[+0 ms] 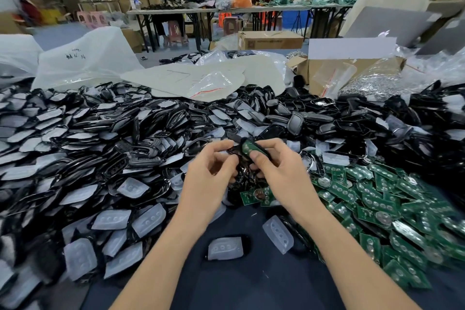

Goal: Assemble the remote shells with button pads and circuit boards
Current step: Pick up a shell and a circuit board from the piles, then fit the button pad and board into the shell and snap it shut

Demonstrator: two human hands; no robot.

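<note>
Both hands meet above the middle of the table. My right hand (279, 171) pinches a black remote shell (261, 152) with a green circuit board (249, 146) lying in it, thumb and forefinger at its edges. My left hand (211, 173) curls its fingers round the left end of the same shell. A big heap of black shells and clear button pads (100, 138) covers the left and back. Green circuit boards (382, 204) are piled at the right.
Loose clear button pads (278, 234) and a shell with a pad in it (226, 248) lie on the dark cloth near me. Plastic bags (83, 58) and a cardboard box (334, 70) stand behind the heap. A person with a laptop (392, 24) stands at the far right.
</note>
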